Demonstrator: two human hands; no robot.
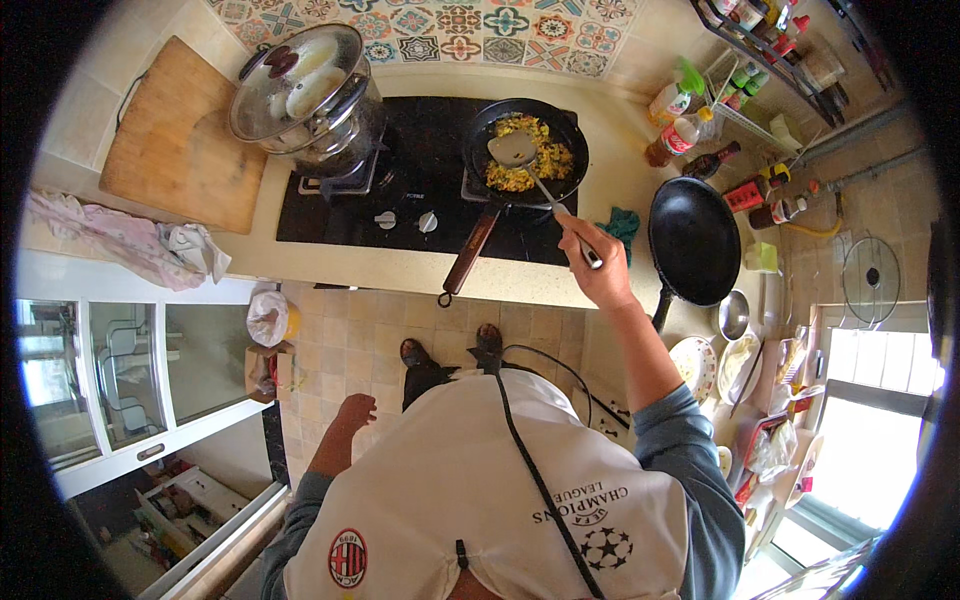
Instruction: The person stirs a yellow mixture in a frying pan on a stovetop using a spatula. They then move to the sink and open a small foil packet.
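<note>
My right hand (597, 255) grips the handle of a metal spatula (513, 150). Its blade rests flat on chopped, yellow-and-green cooked food (556, 161), possibly scrambled egg with vegetables, inside a black frying pan (581, 142). The pan sits on the right burner of a black gas hob (420, 150), and its brown handle (474, 247) points back towards me, untouched. Down at my side over the floor hangs my left hand (356, 412), its fingers loosely bent with nothing visible in them.
A tall steamer pot (330, 135) with a glass lid occupies the left burner, beside a wooden cutting board (184, 142). An empty black wok (694, 240) lies right of the hob, near bottles (671, 141), a green cloth (621, 223) and plates (691, 364). A bin (270, 316) stands on the floor.
</note>
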